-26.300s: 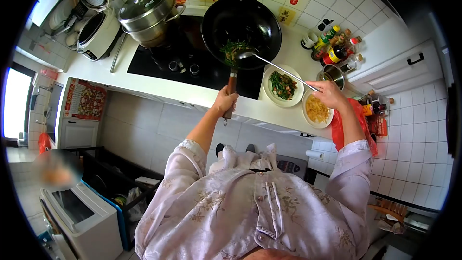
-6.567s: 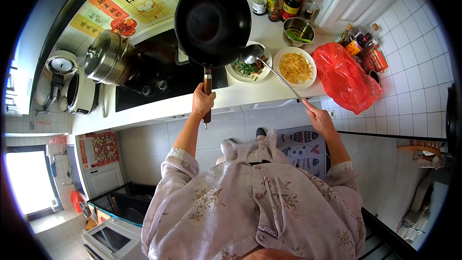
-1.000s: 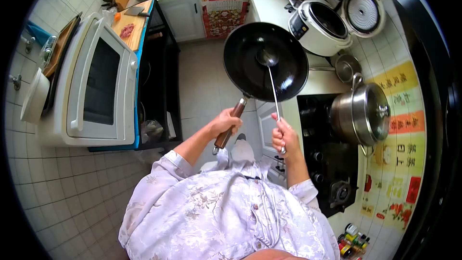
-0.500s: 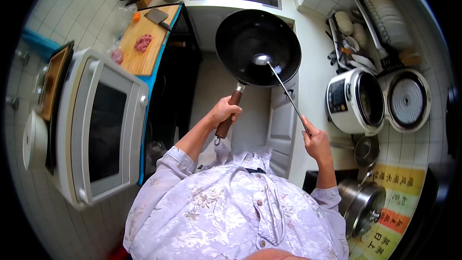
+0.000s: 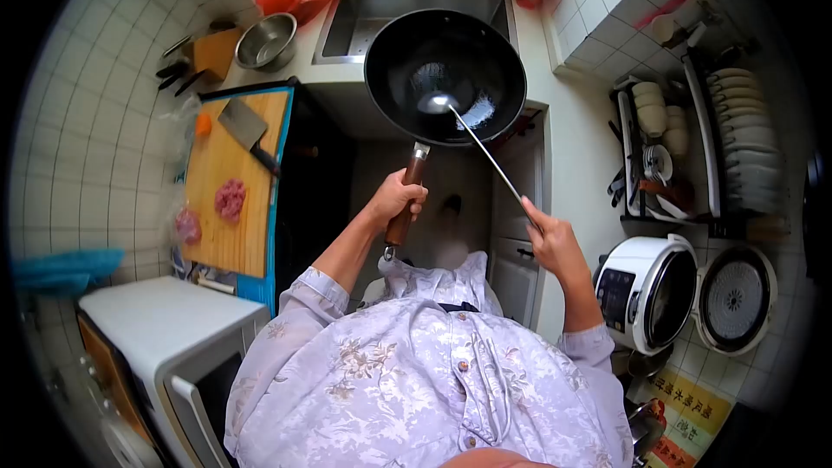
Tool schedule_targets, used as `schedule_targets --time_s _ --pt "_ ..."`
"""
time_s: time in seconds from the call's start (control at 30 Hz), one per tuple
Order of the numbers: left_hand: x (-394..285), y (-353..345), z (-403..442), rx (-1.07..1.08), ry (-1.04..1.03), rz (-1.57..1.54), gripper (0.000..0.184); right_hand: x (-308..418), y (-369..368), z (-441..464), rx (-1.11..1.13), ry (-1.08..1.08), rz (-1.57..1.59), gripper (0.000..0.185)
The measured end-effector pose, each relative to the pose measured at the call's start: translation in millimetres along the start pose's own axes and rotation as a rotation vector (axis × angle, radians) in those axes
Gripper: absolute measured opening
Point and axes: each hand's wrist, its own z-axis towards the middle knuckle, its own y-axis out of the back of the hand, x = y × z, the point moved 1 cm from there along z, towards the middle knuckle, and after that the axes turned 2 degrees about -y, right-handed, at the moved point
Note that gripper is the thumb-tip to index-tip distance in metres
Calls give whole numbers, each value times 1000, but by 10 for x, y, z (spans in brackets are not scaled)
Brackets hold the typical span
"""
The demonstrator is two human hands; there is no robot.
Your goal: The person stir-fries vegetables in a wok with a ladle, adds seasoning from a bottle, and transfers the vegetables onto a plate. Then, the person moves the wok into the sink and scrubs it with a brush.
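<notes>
A black wok [image 5: 399, 78] is held up in front of the sink by its brown wooden handle [image 5: 417, 175]. My left hand [image 5: 399, 199] is wrapped round that handle. In my right hand [image 5: 551, 239] is the shaft of a long metal ladle [image 5: 496, 161], whose bowl rests or hovers inside the wok; I cannot tell whether it touches. The wok's inner surface looks shiny, with bright reflections and no food visible in it.
Left, a cutting board [image 5: 251, 251] carries a cleaver [image 5: 243, 124] and chopped meat [image 5: 230, 199]. Beyond are a metal bowl [image 5: 266, 42] and the sink [image 5: 347, 26]. A rice cooker [image 5: 620, 286] with its lid up and a dish rack [image 5: 702, 147] stand right; a white microwave [image 5: 165, 329] sits lower left.
I have moved forward toward the sink, and the wok now overlaps its front edge. The ladle's bowl has shifted slightly left with the wok. Both grips are unchanged.
</notes>
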Motion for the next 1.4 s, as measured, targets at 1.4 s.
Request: schedule_targets --time_s 1.4 --pt "-1345 1024 2452 60 141 2 23 -159 -461 3278 311 -187 120 62"
